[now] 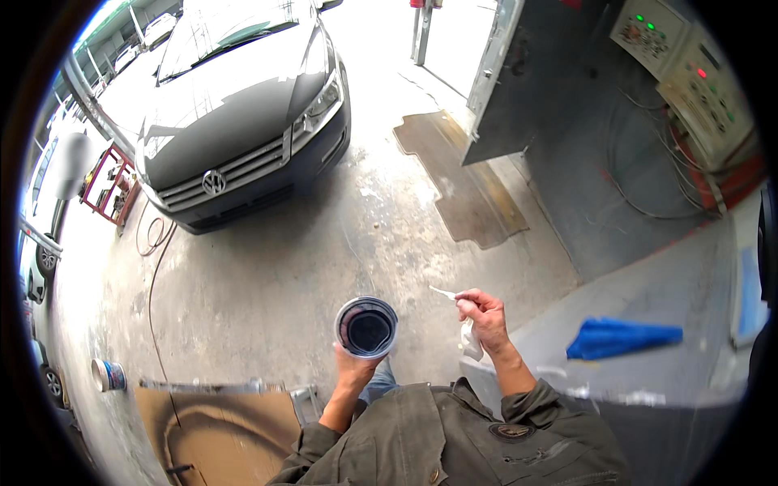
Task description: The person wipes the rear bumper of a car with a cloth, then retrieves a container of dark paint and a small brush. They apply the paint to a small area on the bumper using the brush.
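Observation:
In front of my body my left hand (355, 368) is closed round a see-through cup (344, 330). Dark, almost black liquid (369, 330) lies in the cup, which is seen from above through its open top. To the right of the cup, and apart from it, my right hand (486, 322) pinches a thin white strip or stick (442, 292) whose tip points left. Below the same hand hangs a pale, crumpled piece (469, 342); its kind cannot be made out. Part of my right fingers is hidden behind the hand.
A dark-fronted car (235, 121) stands ahead on the left. A blue cloth (620, 337) lies on a grey surface to my right, below control boxes (705, 89). Brown cardboard (219, 437), a bucket (109, 375) and a hose (152, 300) are at lower left.

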### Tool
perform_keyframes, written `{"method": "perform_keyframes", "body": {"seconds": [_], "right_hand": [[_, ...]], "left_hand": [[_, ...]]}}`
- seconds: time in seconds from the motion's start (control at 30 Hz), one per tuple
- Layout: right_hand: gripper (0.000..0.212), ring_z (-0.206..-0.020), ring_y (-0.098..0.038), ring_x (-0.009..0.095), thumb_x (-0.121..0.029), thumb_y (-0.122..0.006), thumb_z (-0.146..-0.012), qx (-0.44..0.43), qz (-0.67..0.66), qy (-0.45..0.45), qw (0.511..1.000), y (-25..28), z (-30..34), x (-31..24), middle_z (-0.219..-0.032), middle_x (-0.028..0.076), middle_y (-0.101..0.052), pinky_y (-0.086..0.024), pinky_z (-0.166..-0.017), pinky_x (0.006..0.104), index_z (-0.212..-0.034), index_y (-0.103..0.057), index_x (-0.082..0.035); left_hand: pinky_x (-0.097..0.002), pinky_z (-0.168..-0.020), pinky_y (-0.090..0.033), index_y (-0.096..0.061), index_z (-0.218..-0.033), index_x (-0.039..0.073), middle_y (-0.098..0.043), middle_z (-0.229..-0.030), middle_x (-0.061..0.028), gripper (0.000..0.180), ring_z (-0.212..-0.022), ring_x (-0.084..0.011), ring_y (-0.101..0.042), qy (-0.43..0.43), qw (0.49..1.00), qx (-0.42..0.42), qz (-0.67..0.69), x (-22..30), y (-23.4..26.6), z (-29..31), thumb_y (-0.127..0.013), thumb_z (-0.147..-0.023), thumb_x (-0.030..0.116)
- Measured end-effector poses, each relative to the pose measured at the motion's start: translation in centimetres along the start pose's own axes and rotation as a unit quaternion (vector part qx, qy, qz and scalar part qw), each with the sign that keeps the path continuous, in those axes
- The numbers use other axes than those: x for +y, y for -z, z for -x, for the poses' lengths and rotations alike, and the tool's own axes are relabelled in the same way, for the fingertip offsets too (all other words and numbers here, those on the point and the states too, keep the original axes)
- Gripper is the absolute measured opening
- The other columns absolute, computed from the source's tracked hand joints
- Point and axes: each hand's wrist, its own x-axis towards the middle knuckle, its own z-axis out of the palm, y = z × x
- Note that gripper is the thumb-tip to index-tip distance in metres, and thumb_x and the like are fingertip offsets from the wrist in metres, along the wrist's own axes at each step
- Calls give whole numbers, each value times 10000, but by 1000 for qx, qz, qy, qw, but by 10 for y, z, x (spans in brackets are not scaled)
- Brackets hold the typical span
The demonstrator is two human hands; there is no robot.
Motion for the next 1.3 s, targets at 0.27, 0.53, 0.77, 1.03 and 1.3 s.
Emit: {"method": "perform_keyframes", "body": {"seconds": [0.27,0.53,0.77,1.03,1.3], "right_hand": [[201,-701,-597,98,-37,-670,-893,124,-68,-7,990,-12,-264,-21,-861,52,-674,-491,-649,229,-1077,-676,44],[234,-694,-618,115,-62,-688,-897,208,-167,-44,963,21,-489,-20,-845,62,-687,-511,-646,248,-1114,-663,19],[191,-598,-543,94,-184,-590,-983,230,-131,-61,962,68,-742,-52,-754,13,-579,-485,-542,253,-1058,-632,-13],[275,-545,-489,85,-316,-550,-1011,259,-227,-13,939,148,-946,-127,-711,5,-535,-480,-523,271,-925,-587,-57],[255,-529,-453,72,-277,-581,-997,529,-319,56,785,262,-1059,-154,-666,-8,-512,-433,-493,258,-840,-566,-77]], "left_hand": [[-325,-964,-481,-489,-1270,42,-593,-1189,-82,728,-1083,-181,-591,-42,993,-99,-54,-13,-42,-314,-882,-656,47],[-321,-971,-461,-510,-1246,23,-616,-1164,-89,688,-1085,-189,-595,-49,985,-164,-31,-21,-139,-590,-870,-663,76],[-336,-961,-466,-508,-1273,4,-622,-1165,-117,727,-1086,-202,-600,-81,973,-216,-31,-59,-249,-802,-870,-648,87],[-332,-952,-463,-515,-1215,12,-613,-1162,-107,660,-1071,-199,-597,-37,948,-316,-8,-41,-429,-1014,-852,-651,70],[-333,-997,-433,-509,-1268,6,-585,-1203,-107,718,-1130,-210,-574,-30,839,-543,-3,-68,-652,-1202,-862,-651,108]]}}
